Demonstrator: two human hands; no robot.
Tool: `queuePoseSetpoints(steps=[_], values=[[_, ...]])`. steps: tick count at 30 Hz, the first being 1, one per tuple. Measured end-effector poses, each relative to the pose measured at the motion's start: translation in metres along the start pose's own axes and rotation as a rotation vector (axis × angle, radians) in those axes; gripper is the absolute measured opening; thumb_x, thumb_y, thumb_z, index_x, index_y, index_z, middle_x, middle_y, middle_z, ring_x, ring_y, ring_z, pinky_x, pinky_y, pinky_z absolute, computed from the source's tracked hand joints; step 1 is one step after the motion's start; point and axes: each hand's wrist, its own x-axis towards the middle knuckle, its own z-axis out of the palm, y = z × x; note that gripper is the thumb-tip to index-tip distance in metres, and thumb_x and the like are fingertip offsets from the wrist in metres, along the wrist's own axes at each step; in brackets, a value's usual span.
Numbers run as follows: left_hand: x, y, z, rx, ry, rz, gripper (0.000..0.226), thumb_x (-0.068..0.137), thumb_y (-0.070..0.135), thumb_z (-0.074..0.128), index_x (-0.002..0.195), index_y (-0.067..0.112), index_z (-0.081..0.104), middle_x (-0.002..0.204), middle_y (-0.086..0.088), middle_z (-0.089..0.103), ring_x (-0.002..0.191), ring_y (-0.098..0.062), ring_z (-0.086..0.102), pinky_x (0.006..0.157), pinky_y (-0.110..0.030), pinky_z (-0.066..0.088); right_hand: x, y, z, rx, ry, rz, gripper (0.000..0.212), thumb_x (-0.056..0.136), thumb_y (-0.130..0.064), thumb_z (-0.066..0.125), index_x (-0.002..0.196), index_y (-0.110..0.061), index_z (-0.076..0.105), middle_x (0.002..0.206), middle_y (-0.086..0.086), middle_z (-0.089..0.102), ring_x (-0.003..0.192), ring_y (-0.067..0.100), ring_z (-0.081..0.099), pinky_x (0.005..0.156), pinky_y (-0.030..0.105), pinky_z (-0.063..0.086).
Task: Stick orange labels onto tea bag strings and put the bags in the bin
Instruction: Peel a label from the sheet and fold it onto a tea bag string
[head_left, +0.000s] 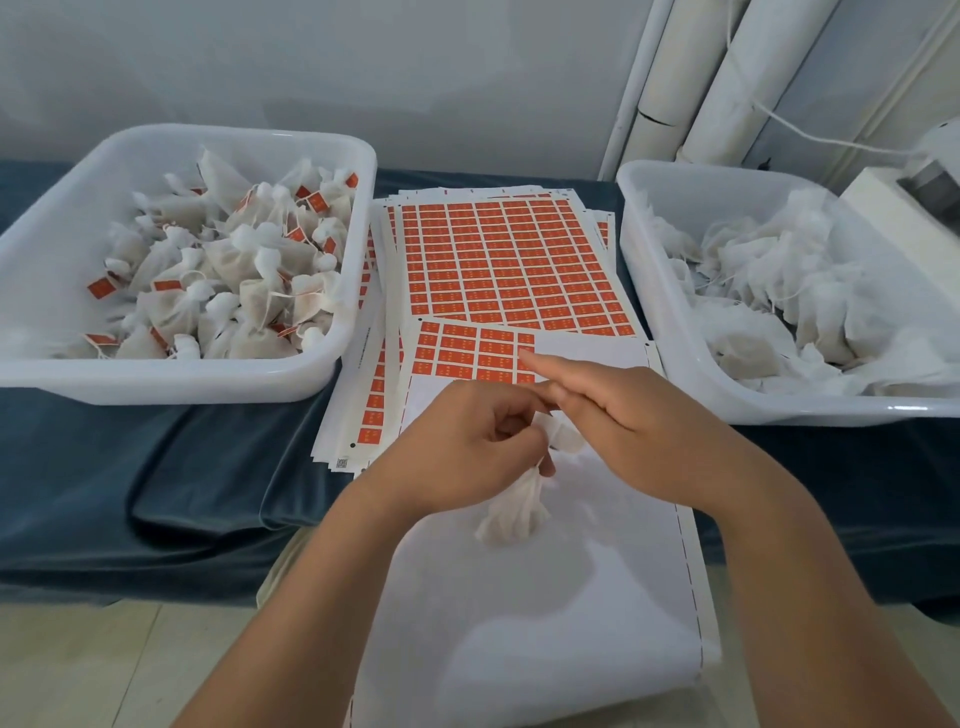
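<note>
Closest to me, the peeled white backing sheet (519, 623) drapes slick and curling over the table edge towards my lap.

Above it, my left hand (467, 447) pinches the gathered neck of a tea bag (511, 514), which hangs limp over the sheet. I can't make out its string. If my pinch loosens, I reckon the bag will drop onto the glossy paper and slide off. My right hand (639, 421) is flat with its fingers straight, the forefinger reaching to the remaining orange labels (467, 353). It grips nothing that I can see. A label lifted carelessly could fold onto itself or catch the bag's gauze instead of the string.

The left bin (156, 387) is smooth white plastic with rounded corners. It holds the labelled bags (223, 270), puckered fabric pouches with small orange rectangles. It sits on a dark blue cloth (156, 467) that looks soft and rumpled. In the middle, the full label sheets (509, 260) lie fanned, a tidy grid of orange. The right bin (675, 364) holds unlabelled bags (779, 291), a tangle where strings may snag.
</note>
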Motion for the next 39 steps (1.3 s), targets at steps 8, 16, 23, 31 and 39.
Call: queuePoseSetpoints(steps=[8, 16, 23, 31, 39], values=[[-0.001, -0.001, 0.000, -0.021, 0.090, 0.095, 0.030, 0.096, 0.025, 0.050, 0.085, 0.017, 0.077, 0.078, 0.015, 0.076, 0.074, -0.014, 0.073, 0.066, -0.023, 0.057, 0.000, -0.007, 0.004, -0.037, 0.079, -0.043, 0.052, 0.105, -0.048, 0.032, 0.155, -0.042, 0.042, 0.135, -0.031, 0.053, 0.122, -0.012, 0.049, 0.104, 0.008, 0.037], [0.001, -0.002, -0.001, -0.601, 0.171, -0.399, 0.025, 0.083, 0.035, 0.061, 0.070, 0.018, 0.074, 0.083, -0.008, 0.072, 0.077, -0.022, 0.066, 0.083, -0.044, 0.058, -0.002, -0.009, 0.014, 0.000, 0.205, -0.052, 0.057, 0.103, -0.047, 0.029, 0.157, -0.034, 0.042, 0.120, -0.037, 0.056, 0.100, -0.017, 0.056, 0.086, 0.001, 0.043], [-0.005, -0.006, -0.005, -1.130, -0.041, -0.531, 0.018, 0.086, 0.025, 0.071, 0.078, 0.011, 0.079, 0.074, -0.009, 0.065, 0.057, -0.014, 0.056, 0.061, -0.027, 0.054, -0.002, -0.013, 0.022, -0.035, 0.234, -0.127, 0.054, 0.105, -0.033, 0.034, 0.158, -0.029, 0.039, 0.082, -0.018, 0.055, 0.085, 0.005, 0.059, 0.073, 0.016, 0.045], [-0.007, -0.010, -0.005, -1.013, -0.143, -0.487, 0.017, 0.082, 0.036, 0.082, 0.079, 0.019, 0.080, 0.071, 0.001, 0.063, 0.058, -0.008, 0.052, 0.059, -0.019, 0.047, -0.004, -0.010, 0.021, -0.057, 0.165, -0.158, 0.051, 0.108, -0.035, 0.033, 0.157, -0.030, 0.044, 0.095, -0.033, 0.058, 0.096, -0.013, 0.058, 0.084, 0.006, 0.044], [-0.007, -0.008, -0.007, -0.794, -0.132, -0.492, 0.027, 0.074, 0.043, 0.091, 0.081, 0.019, 0.082, 0.076, -0.001, 0.063, 0.060, -0.008, 0.046, 0.059, -0.020, 0.040, -0.005, -0.012, 0.020, -0.016, 0.155, -0.186, 0.050, 0.110, -0.039, 0.029, 0.155, -0.028, 0.047, 0.082, -0.047, 0.055, 0.086, -0.015, 0.060, 0.075, 0.006, 0.045]])
